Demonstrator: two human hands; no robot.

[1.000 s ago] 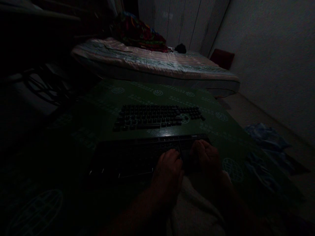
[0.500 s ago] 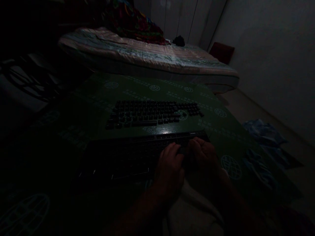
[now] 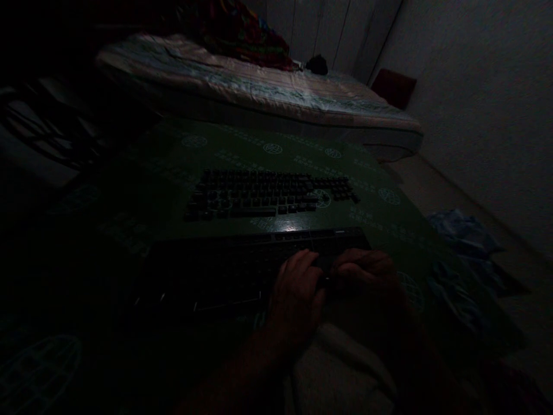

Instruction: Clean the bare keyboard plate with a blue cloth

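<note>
In the dim head view, a black keyboard base (image 3: 207, 274) lies lengthwise on the green table. My left hand (image 3: 298, 291) is over its right half, fingers bent and closed together; what they hold, if anything, is hidden. Close beside it, my right hand (image 3: 365, 268) is pinched at the keyboard's right end, its fingertips around something too small and dark to make out. A tiny glint shows between the two hands. Behind the base, many loose black keycaps (image 3: 259, 190) are laid out in keyboard order, with a smaller block of keycaps (image 3: 339, 187) at their right.
The green tabletop (image 3: 242, 153) bears pale globe prints. Beyond it is a bed (image 3: 259, 92) with a striped cover and a dark red flowered blanket (image 3: 242, 40). Crumpled blue cloth (image 3: 464, 230) lies at the right. A pale wall rises on the right side.
My right hand has shifted slightly right and turned flatter, toward me, in its pinch. My left hand stays almost in place. The view has tilted slightly.
</note>
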